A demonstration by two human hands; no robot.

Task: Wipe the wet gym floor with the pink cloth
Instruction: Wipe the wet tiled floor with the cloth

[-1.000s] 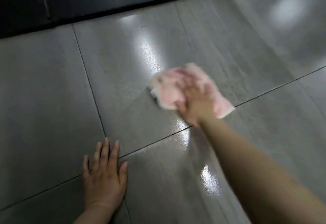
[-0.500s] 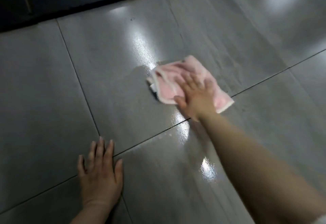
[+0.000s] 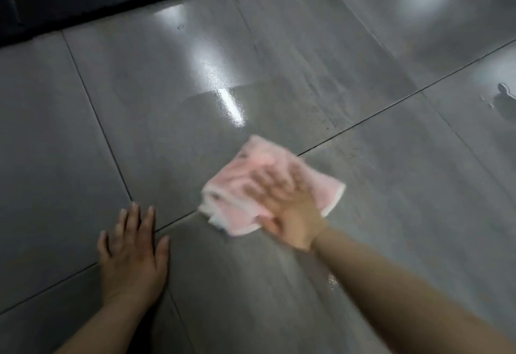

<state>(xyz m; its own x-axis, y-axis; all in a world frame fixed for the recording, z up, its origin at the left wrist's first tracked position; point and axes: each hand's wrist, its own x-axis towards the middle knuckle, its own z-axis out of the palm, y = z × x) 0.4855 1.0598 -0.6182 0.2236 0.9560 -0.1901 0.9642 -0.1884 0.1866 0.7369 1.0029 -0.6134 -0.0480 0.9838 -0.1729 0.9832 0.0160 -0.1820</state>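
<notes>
The pink cloth [image 3: 252, 168] is pressed flat by the straight-fingered right hand [image 3: 290, 214], being spread from it toward eleven o'clock.

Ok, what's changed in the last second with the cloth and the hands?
The right hand has dragged the cloth back toward the person. The cloth lay on the far tile and now lies across the grout line, nearer the left hand. Nothing was gripped or let go. The right hand presses flat on the cloth as before, and the left hand stays flat on the floor.
</notes>
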